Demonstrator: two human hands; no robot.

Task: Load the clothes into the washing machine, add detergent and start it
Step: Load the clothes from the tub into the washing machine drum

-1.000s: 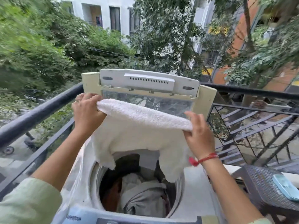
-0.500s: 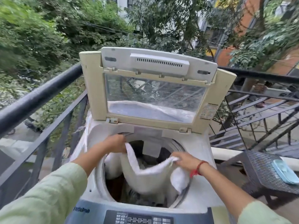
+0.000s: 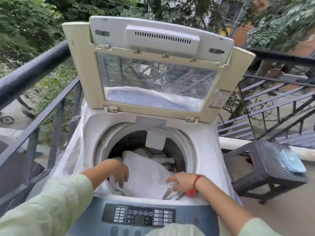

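head view: the white towel point(image 3: 146, 174) lies inside the washing machine point(image 3: 201, 150), slumped over the near half of the tub from about 9 round to 5 o'clock, on top of other clothes point(image 3: 158, 156) that show at its 12 o'clock edge. it looks light, soft and floppy – it will sag and bunch wherever it is not held, so i'd take a fold near an edge or simply push down on its middle to settle it. the left hand point(image 3: 119, 172) hangs at the towel's 9 o'clock side, fingers apart and loosely bent, tips on or just over the cloth, gripping nothing that i can see. the right hand point(image 3: 180, 182) is at 4 o'clock, fingers laid towards the towel – blur keeps me from telling whether they pinch a fold or only rest on it. the lid point(image 3: 81, 65) stands upright at 12 o'clock; the control panel point(image 3: 138, 217) sits at 6 o'clock. the tub's depth and how full it is are hidden under the towel, the panel labels are too small to read, and no detergent is in view.
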